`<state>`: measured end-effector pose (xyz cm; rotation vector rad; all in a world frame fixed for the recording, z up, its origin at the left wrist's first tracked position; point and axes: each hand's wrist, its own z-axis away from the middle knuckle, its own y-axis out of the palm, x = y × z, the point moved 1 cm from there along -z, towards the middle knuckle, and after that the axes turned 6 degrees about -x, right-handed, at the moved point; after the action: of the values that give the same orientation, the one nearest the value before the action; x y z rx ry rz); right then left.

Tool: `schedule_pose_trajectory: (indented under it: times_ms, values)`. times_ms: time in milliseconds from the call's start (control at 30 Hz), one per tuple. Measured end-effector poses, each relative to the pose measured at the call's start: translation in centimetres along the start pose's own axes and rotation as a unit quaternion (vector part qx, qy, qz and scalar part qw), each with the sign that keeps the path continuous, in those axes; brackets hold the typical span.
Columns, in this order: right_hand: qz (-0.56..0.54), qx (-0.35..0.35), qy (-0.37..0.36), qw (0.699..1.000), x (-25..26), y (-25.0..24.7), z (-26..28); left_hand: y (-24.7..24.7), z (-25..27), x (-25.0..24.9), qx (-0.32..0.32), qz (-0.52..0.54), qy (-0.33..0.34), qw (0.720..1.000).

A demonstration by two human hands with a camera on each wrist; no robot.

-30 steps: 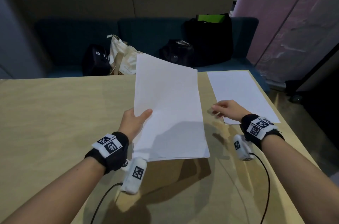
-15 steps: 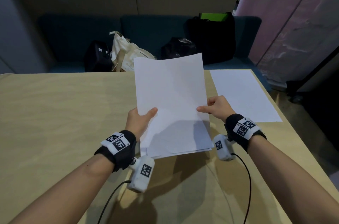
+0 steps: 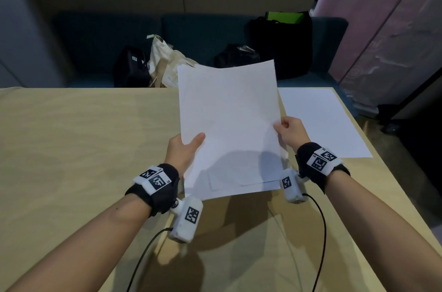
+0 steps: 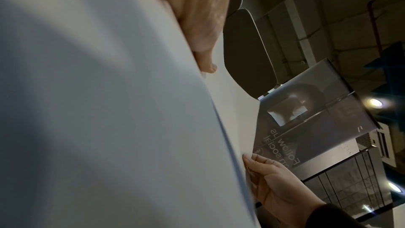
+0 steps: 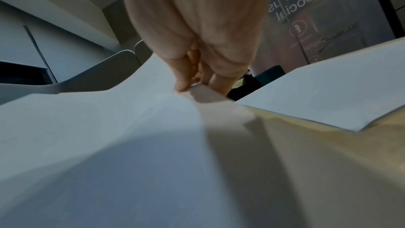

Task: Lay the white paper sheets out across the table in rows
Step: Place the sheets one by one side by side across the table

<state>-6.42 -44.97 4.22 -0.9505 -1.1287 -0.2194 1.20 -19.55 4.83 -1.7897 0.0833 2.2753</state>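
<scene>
I hold a stack of white paper sheets [image 3: 229, 124] tilted up above the wooden table [image 3: 83, 148]. My left hand [image 3: 184, 150] grips the stack's left edge, thumb on top. My right hand [image 3: 289, 130] pinches the right edge of the top sheet between thumb and fingers; the right wrist view shows that sheet [image 5: 109, 136] bowed under the fingers [image 5: 186, 75]. The left wrist view shows the stack [image 4: 98, 110] from close up and my right hand [image 4: 274, 179] at its far edge. One single sheet [image 3: 320, 122] lies flat at the table's far right corner.
A dark blue bench [image 3: 95, 40] behind the table holds black bags [image 3: 282, 43] and a cream tote [image 3: 165, 62]. The table's right edge [image 3: 382, 172] runs close beside the laid sheet. A pinkish panel [image 3: 394, 28] stands at the right.
The right hand has come from the laid sheet over to the stack and taken its right edge. The stack has risen and tilted more upright, with the hands drawn nearer.
</scene>
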Motion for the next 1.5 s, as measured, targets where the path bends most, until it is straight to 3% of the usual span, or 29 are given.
schedule_pose_trajectory:
  times_ms: [167,500,667,733,800,900,1033,1500]
  values:
    - [0.086,-0.094,0.035,0.991,-0.5,-0.5,-1.8,-2.0,-0.2,0.5,-0.026,-0.013,-0.004,1.000]
    - [0.189,-0.067,0.085,0.976,-1.8,1.7,-3.5,-9.0,-0.5,2.9,-0.128,-0.037,-0.011,0.991]
    - [0.285,-0.088,0.026,0.954,-1.7,2.5,-2.9,-9.6,-0.3,3.1,-0.139,-0.016,-0.022,0.990]
    - [0.323,-0.020,-0.042,0.945,-1.5,3.1,-1.8,-9.6,-0.2,3.2,-0.136,-0.006,-0.028,0.990]
    - [0.367,0.093,-0.113,0.919,-1.6,4.1,-0.1,-9.7,-0.2,3.4,-0.134,-0.001,-0.033,0.990]
    - [0.408,0.188,-0.140,0.882,-2.1,5.5,2.5,-9.6,-0.3,3.5,-0.127,0.008,-0.041,0.991]
    - [0.381,0.169,-0.097,0.904,-1.9,5.8,3.0,-9.8,-0.1,3.3,-0.117,0.011,-0.037,0.992]
    - [0.369,0.128,-0.057,0.919,-2.1,6.6,2.2,-9.5,0.1,3.3,-0.114,0.005,-0.032,0.993]
